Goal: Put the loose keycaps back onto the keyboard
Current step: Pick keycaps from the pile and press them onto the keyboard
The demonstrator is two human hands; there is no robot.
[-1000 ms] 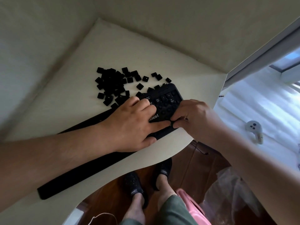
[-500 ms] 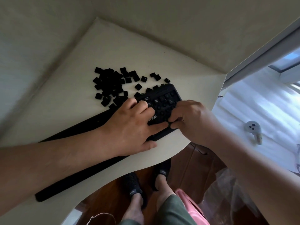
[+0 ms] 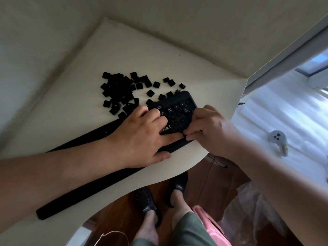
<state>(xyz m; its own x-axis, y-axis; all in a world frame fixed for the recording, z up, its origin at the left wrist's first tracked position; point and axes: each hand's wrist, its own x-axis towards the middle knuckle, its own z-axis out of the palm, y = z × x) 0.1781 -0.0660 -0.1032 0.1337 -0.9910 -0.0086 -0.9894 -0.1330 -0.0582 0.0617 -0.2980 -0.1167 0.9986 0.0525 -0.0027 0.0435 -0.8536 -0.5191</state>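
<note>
1. The keyboard [image 3: 179, 110] looks like black plastic with a matt finish and white printed legends.
2. The loose keycaps [image 3: 120, 91] are black plastic, a few faintly glossy.
3. The worktop [image 3: 74, 110] is smooth, matt and cream-coloured.
4. The floor [image 3: 209, 176] is dark, polished wood.
5. A crinkled clear plastic wrap [image 3: 248, 210] lies on it.

Sitting on a cream table [image 3: 124, 50] tucked into a wall corner. Showing dark wood floor [image 3: 213, 183] underneath, black shoes [image 3: 147, 201] on it, pink bag [image 3: 211, 226] and crinkly clear plastic [image 3: 248, 210] lying close by. Resting off right: grey controller thing [image 3: 277, 139].
</note>
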